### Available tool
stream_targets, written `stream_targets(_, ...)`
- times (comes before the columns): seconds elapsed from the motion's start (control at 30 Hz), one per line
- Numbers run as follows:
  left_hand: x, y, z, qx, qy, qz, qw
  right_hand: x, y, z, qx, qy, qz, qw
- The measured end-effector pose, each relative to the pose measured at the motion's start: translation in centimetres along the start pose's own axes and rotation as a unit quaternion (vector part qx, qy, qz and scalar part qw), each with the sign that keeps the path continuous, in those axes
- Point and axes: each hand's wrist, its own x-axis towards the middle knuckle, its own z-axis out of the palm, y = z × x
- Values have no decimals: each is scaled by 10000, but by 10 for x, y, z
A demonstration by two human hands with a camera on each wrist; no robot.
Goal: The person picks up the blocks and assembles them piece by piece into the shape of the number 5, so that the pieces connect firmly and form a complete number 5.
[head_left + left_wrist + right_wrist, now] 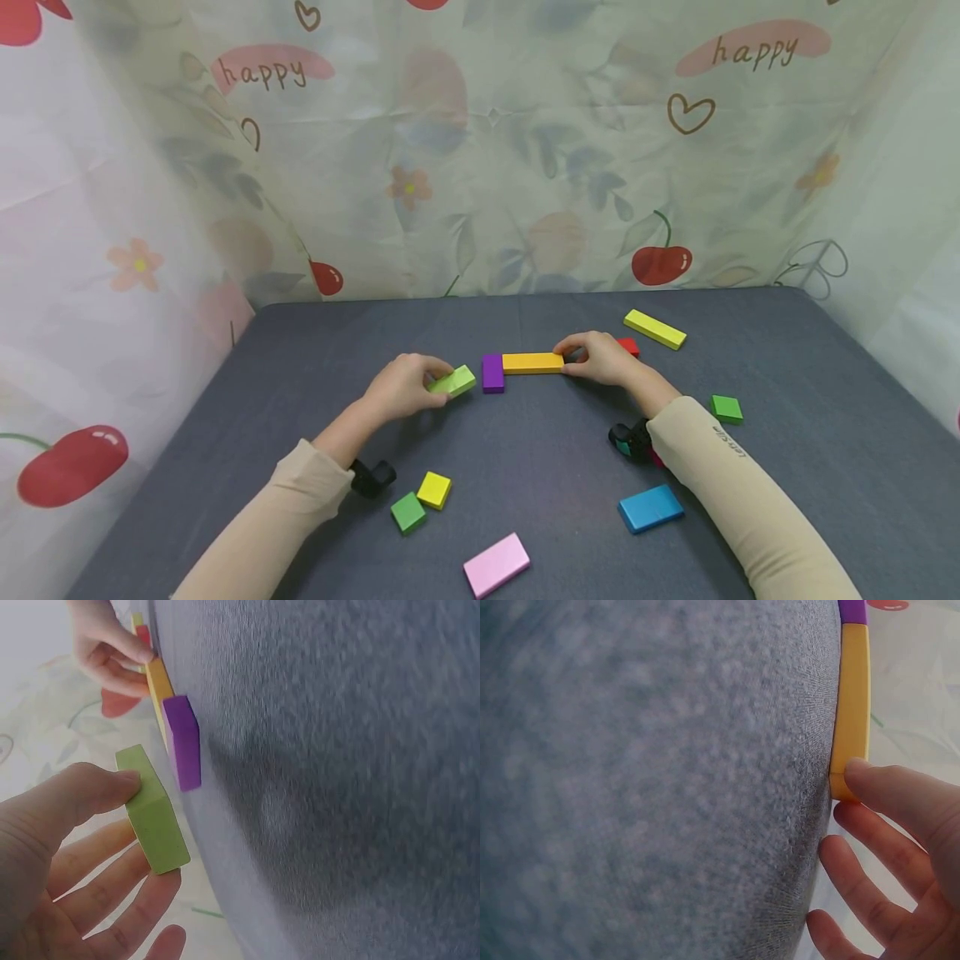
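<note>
Between its thumb and fingers my left hand (405,387) pinches a light green block (157,814), held off the table with its shadow below. Just right of that block, a purple block (492,373) lies on the table. A long orange-yellow block (531,363) touches the purple block's right side and extends rightward. At its far right end, my right hand (602,360) grips it with thumb and fingers; the right wrist view shows the thumb on the block's end (851,705). Partly hidden behind the right hand is a red block (628,346).
A long yellow block (655,329) lies at the back right, a green block (726,409) right of the right forearm. Nearer the front are a blue block (651,509), a pink block (497,566), a yellow cube (434,490) and a green cube (408,512). A printed curtain (495,208) hangs behind the table.
</note>
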Motion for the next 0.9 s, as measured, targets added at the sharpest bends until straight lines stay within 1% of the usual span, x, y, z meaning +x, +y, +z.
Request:
stream_targets(0.23, -2, 8, 6, -24, -136, 81, 9999, 0, -2, -1, 21, -9, -15, 10000)
stream_targets(0.53, -2, 16, 15, 88, -304, 213, 9993, 0, -3, -1, -27, -14, 9, 10000)
stream_targets(0.9, -2, 29, 21, 361, -450, 128, 9983, -1, -2, -1, -27, 15, -43, 10000)
